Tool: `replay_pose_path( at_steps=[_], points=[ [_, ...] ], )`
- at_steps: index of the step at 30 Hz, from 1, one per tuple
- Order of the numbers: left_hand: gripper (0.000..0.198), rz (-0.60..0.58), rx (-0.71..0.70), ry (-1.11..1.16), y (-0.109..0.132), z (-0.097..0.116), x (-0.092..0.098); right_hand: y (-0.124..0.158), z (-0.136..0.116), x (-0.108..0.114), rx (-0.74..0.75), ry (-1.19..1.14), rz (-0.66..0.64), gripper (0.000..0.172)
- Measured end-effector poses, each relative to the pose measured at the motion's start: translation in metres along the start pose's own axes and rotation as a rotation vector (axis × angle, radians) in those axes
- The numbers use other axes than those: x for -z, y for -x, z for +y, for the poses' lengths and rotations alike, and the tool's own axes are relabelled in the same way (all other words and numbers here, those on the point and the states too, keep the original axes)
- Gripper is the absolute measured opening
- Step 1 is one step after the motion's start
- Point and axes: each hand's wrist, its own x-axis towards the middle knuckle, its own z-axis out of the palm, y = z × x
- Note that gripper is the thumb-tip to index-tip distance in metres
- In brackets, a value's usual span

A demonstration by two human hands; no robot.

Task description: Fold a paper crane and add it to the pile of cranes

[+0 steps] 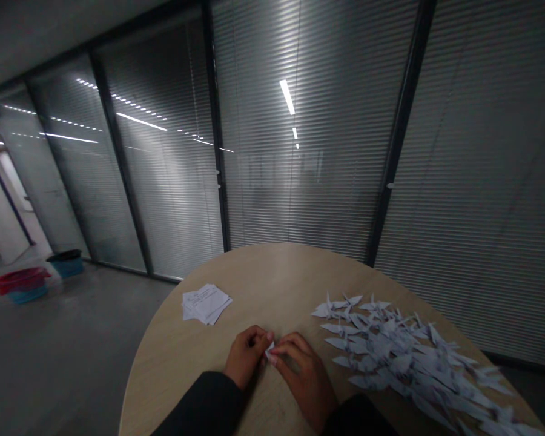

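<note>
Near the middle of the round wooden table (277, 272), my left hand (246, 356) pinches a small folded white paper (270, 349) from the left. The fingertips of my right hand (302, 372) close on the same paper from the right. Both hands hide part of it, so its folded shape is hard to make out. To the left lies a loose stack of white paper sheets (206, 304), the top one with printed lines. Many folded white paper cranes (404, 357) lie heaped on the right side of the table.
Behind the table stands a glass partition with blinds (300, 200) and dark frames. On the floor at the left are a basin with a red cover (20, 280) and a blue bin with a black liner (68, 264). A door is open at far left.
</note>
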Motion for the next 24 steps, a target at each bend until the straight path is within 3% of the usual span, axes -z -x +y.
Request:
replay_pose_path(
  at_steps=[24],
  points=[
    [0.058, -0.025, -0.036, -0.022, 0.0002, -0.0014, -0.0001, 0.0001, 0.0011, -0.0008, -0.019, 0.05, -0.01, 0.017]
  ],
)
